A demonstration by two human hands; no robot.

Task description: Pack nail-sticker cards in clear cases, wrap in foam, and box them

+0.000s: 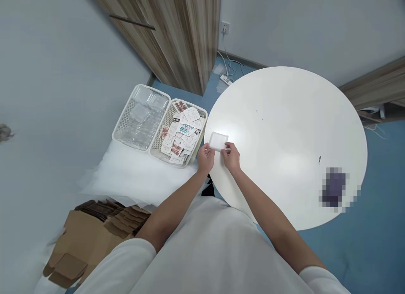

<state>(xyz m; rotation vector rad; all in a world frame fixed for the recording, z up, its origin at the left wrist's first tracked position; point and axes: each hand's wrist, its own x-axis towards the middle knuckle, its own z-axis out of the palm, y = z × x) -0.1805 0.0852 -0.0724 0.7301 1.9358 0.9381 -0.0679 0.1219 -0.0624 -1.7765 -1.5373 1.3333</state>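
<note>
White packet (218,141) held; cards (186,129) in basket (156,147)

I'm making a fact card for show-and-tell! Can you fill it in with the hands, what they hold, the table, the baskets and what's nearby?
Left hand: left hand at the near left corner of a small white square
Right hand: right hand at its near right corner
Table: round white table; a purple patch on it is too blurred to name
Left basket: white basket of clear plastic pieces
Right basket: pale basket of printed cards
Nearby: white sheets, brown cardboard
</note>
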